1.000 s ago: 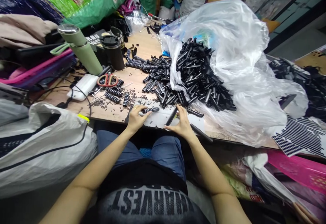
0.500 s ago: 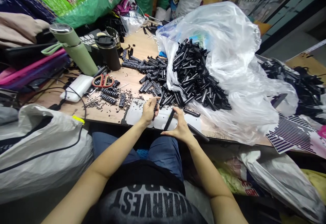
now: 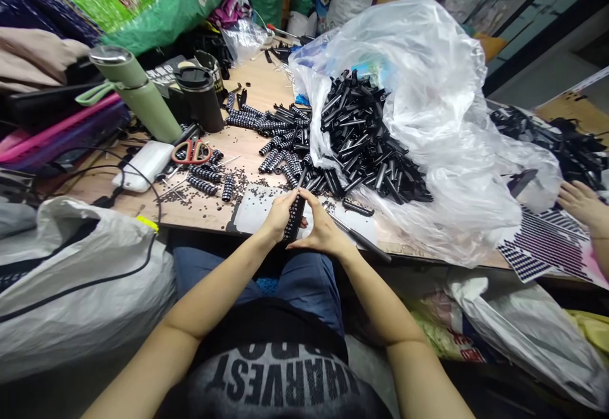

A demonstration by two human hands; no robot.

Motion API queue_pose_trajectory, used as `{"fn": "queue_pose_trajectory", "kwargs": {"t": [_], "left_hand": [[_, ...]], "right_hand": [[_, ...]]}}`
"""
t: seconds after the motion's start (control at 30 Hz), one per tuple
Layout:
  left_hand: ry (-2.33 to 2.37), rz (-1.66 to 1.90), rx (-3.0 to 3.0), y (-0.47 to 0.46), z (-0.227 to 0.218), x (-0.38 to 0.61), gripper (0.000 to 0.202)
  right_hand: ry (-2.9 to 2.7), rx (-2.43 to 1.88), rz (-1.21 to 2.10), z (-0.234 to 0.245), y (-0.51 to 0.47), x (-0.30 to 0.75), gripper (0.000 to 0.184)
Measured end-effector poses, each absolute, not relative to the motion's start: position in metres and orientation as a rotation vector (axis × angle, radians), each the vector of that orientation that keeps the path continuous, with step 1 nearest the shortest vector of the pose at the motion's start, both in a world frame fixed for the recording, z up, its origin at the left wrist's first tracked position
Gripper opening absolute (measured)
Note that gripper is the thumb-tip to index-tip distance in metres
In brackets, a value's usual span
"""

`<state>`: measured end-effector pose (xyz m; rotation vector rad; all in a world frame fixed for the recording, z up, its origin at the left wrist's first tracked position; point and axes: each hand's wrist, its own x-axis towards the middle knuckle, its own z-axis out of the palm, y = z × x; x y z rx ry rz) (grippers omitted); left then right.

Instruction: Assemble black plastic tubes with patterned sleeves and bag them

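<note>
Head view: both bare hands meet over the near edge of the table, in front of the seated person. Dark piece with pale spots stands between them, its length running away from the body. Left hand: fingers closed on the piece from its left side. Right hand: thumb and forefinger bent into a C, gripping it near its two ends; remaining fingers partly hidden. Whether a second part lies against the piece: cannot tell. Pale sheet lies flat beneath and beside the hands, scattered with small dark bits at left. Dark rod slants just right of the right hand; a short black part lies beyond it. Farther back, a heap of black parts fills the mouth of a clear plastic bag. Spotted pieces cluster left of the heap. Red-handled scissors lie farther left, near the white box. At far right, another person's hand is near patterned sheets.
</note>
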<state>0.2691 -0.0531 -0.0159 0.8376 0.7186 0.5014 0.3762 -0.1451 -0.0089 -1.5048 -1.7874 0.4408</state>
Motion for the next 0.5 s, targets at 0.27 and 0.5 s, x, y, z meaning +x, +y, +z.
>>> {"fn": "queue_pose_trajectory", "kwargs": {"t": [0.27,0.5], "left_hand": [[0.783,0.357,0.858,-0.046,-0.021,0.273,0.043],[0.73,0.658,1.795,-0.058,-0.058,0.263,0.039]], "right_hand": [[-1.603,-1.669,0.435,-0.027,-0.146,0.365,0.11],[-1.512,-1.882,0.149,-0.06,-0.141,0.353,0.091]]}}
